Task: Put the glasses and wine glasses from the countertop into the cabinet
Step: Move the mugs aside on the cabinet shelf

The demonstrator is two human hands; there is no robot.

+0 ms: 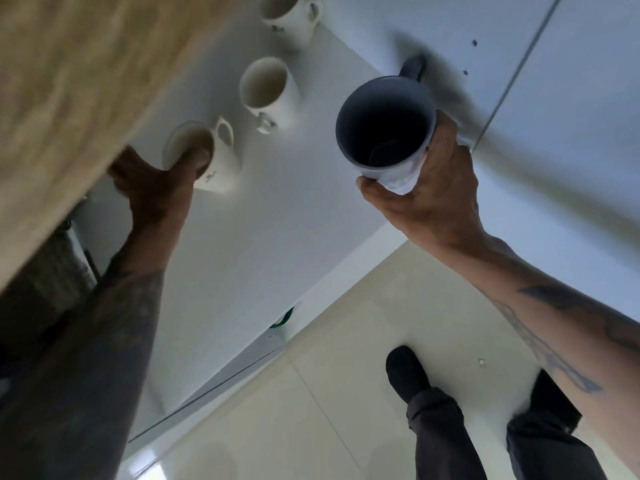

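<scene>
My left hand (157, 183) grips a white mug (211, 157) by its rim, thumb inside the mouth, with the mug resting on the white cabinet shelf (263, 230). My right hand (429, 195) holds a dark blue-grey mug (384, 126) from below and the side, lifted above the shelf, handle pointing away. Two more white mugs (268, 93) (291, 15) stand in a row on the shelf beyond the left one. No glasses or wine glasses are in view.
A wooden panel (76, 91) hangs over the left side, close to my left wrist. The white cabinet wall (571, 81) rises on the right. Below lie beige floor tiles (329, 393), my dark shoe (405, 372) and trouser legs.
</scene>
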